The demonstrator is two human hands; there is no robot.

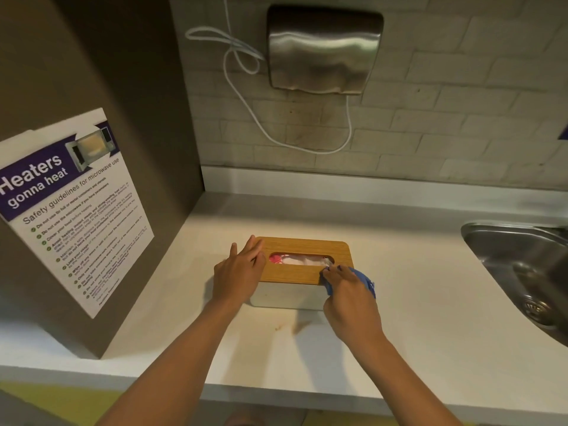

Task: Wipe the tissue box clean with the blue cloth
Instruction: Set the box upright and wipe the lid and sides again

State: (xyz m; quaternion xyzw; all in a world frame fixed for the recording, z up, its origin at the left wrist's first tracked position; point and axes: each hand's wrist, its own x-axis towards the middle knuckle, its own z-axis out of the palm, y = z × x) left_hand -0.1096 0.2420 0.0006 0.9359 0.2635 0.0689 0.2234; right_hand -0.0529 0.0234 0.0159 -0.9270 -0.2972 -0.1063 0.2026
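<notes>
The tissue box [295,275] stands on the white counter, a white body under a wooden lid with an oval slot showing tissue. My left hand [238,273] lies flat with straight fingers against the box's left end and lid corner. My right hand [347,292] holds the blue cloth [365,279] bunched under its fingers and presses it on the lid's front right corner. Most of the cloth is hidden beneath that hand.
A steel sink [522,272] is set into the counter [415,302] at the right. A grey cabinet side with a microwave safety poster [73,207] walls off the left. A metal hand dryer [322,50] with a looping white cable hangs on the brick wall behind.
</notes>
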